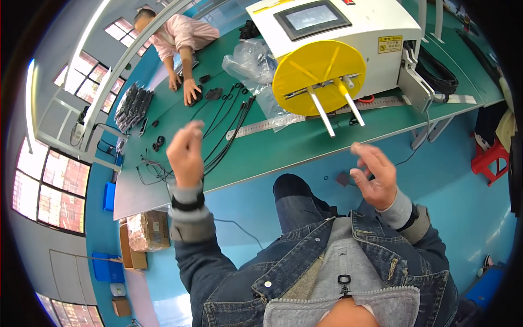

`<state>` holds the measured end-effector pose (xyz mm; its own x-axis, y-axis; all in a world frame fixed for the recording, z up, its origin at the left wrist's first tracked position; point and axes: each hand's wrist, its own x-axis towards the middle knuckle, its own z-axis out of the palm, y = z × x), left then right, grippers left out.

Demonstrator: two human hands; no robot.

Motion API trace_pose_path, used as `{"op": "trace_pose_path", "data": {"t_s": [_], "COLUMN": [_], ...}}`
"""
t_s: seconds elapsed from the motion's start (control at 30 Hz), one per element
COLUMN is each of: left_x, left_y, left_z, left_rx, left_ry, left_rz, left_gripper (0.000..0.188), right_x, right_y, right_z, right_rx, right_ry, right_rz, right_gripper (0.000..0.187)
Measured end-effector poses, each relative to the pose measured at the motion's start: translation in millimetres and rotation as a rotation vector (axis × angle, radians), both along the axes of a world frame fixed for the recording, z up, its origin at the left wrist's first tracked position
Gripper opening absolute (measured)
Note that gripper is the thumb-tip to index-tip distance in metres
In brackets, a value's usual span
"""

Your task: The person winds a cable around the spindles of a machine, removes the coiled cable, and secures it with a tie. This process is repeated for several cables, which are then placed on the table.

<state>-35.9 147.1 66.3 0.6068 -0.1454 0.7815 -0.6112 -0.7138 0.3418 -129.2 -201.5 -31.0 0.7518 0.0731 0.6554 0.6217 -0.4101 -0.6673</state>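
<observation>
My left hand [186, 154] is raised over the near edge of the green table, beside several black cables [222, 147]. Its fingers are bent and smeared, so I cannot tell whether they hold anything. In front of my body hangs my right hand [377, 177], thumb and curved fingers apart, nothing between them. Beyond it stands a white machine [359, 65] with a yellow disc [294, 71] on its front. Two pale rods [321, 113] stick out from the disc toward me. Neither hand touches the machine.
A metal ruler [267, 126] lies along the green table [256, 161]. Clear plastic bags [248, 62] sit left of the machine, bundled black cables [133, 103] farther left. Across the table a person in pink [182, 35] handles small black parts. A red stool [490, 163] stands right.
</observation>
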Motion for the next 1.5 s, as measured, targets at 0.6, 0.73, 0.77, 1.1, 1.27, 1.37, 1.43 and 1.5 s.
{"op": "trace_pose_path", "data": {"t_s": [0.6,0.73,0.77,1.1,1.27,1.37,1.43,1.5], "left_x": [-21,2,9,33,48,54,57,54], "left_y": [-134,-144,-146,-169,-167,-165,-161,-160], "left_z": [-10,-23,-28,-43,-61,-67,-69,-69], "left_rx": [-0.242,-0.3,-0.301,-0.072,-0.351,-0.443,-0.417,-0.392], "left_ry": [0.526,0.603,0.602,0.207,0.268,0.305,0.333,0.327], "left_rz": [-0.492,-0.411,-0.382,-0.356,-0.433,-0.47,-0.466,-0.479], "left_gripper": [0.013,0.016,0.017,0.014,0.012,0.013,0.015,0.014], "right_x": [53,68,71,113,135,145,149,153], "right_y": [-32,-42,-41,-18,-13,-8,-8,-10], "right_z": [22,9,6,-6,-5,-7,-10,-13], "right_rx": [-0.308,-0.233,-0.234,0.063,0.186,0.092,0.045,0.001], "right_ry": [-0.389,-0.189,-0.191,-0.072,-0.01,-0.094,-0.136,-0.182], "right_rz": [-0.356,-0.269,-0.272,-0.366,-0.401,-0.504,-0.554,-0.581], "right_gripper": [0.026,0.02,0.02,0.014,0.013,0.013,0.013,0.013]}}
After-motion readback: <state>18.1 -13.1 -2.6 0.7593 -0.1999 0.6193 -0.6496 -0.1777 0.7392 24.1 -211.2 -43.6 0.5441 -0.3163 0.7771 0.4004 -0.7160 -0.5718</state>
